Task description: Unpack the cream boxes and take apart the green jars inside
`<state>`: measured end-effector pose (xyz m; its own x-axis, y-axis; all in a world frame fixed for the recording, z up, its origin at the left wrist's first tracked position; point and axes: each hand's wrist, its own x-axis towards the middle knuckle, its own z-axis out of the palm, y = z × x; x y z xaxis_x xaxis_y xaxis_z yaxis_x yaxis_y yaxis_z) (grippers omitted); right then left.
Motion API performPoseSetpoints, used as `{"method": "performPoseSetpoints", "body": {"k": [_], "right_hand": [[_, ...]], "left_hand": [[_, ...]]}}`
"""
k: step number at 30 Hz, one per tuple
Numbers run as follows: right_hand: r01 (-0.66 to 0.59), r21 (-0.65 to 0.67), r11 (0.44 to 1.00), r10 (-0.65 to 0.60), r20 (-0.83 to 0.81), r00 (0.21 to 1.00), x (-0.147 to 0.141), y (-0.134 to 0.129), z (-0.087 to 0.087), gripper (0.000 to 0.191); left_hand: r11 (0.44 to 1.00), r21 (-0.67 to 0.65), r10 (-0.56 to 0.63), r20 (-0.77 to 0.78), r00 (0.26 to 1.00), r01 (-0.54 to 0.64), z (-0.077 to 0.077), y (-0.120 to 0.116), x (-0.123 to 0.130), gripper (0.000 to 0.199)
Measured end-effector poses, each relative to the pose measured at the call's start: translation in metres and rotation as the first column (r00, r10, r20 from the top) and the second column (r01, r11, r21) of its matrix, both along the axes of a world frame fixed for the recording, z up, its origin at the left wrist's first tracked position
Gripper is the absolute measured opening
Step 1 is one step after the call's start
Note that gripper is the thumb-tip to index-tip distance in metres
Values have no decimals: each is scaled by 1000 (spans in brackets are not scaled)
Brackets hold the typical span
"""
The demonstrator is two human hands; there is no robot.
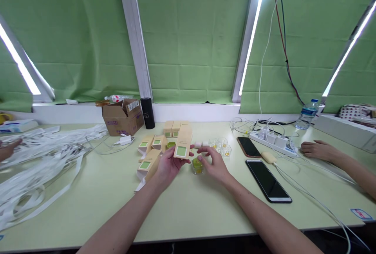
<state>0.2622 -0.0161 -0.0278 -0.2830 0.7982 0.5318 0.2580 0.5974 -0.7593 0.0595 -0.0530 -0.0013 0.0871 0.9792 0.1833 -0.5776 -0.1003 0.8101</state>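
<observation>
A tall kraft-paper box (184, 138) with a green square on its lower front is in the grip of my left hand (171, 164), tilted above the table. Close to its right, my right hand (216, 164) has its fingers curved and apart, with the thumb beside a small clear glass bottle (197, 166) of yellow-green colour. Whether the thumb touches the bottle I cannot tell. Several similar kraft boxes (149, 163) lie left of my left hand, some with open flaps. Behind my right hand are several small clear containers (225, 150) with yellow spots inside.
White straps (44, 167) spread over the left side, where another person's hand (10, 150) reaches in. A cardboard carton (123, 118) and black tumbler (147, 113) stand behind. Two phones (268, 181), a power strip (273, 141) and cables lie right, near another person's hand (319, 150).
</observation>
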Motion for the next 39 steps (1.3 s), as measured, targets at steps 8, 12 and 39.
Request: {"method": "performPoseSetpoints", "body": {"k": [8, 12, 39], "right_hand": [[-31, 9, 999, 32, -68, 997, 1, -4, 8, 36], [-80, -3, 997, 79, -74, 994, 1, 0, 2, 46], [-150, -291, 945, 19, -408, 913, -6, 6, 9, 55]], "left_hand": [[999, 35, -38, -79, 996, 41, -6, -6, 3, 33], [1000, -12, 17, -78, 997, -18, -7, -7, 4, 39], [884, 442, 438, -671, 598, -152, -12, -8, 12, 49]]}}
